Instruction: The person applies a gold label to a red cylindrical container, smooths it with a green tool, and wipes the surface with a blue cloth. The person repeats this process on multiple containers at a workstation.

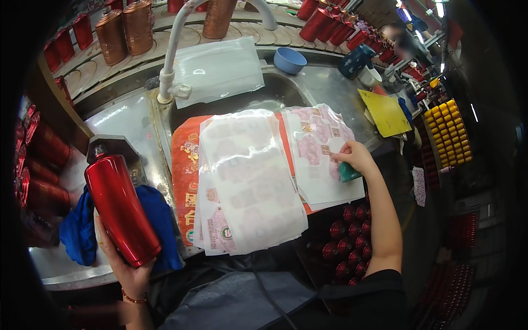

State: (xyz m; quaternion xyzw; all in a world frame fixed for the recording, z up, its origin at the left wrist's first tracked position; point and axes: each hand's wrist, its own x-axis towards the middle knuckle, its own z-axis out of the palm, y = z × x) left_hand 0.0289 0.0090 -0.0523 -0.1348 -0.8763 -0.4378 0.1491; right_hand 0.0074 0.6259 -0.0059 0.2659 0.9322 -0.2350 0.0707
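My left hand [129, 275] is closed round the lower part of a glossy red bottle [122, 206], which is tilted with its dark neck up and to the left. A blue cloth [155, 214] lies behind and beside the bottle. My right hand [355, 158] is closed with a small green flat piece [348, 172] under its palm; its kind is not clear. Its fingertips touch a sheet of pink and gold printed decals [311, 137]. To the left of that sheet, a stack of whitish translucent sheets [250, 170] lies on a red-orange printed board [186, 165].
A white faucet [168, 71] arches over the sink [275, 91]. Behind stand a blue bowl [290, 60] and a slatted conveyor [88, 71] carrying red and copper bottles. A yellow sheet [385, 113] lies at right. More red bottles [47, 143] crowd the left side.
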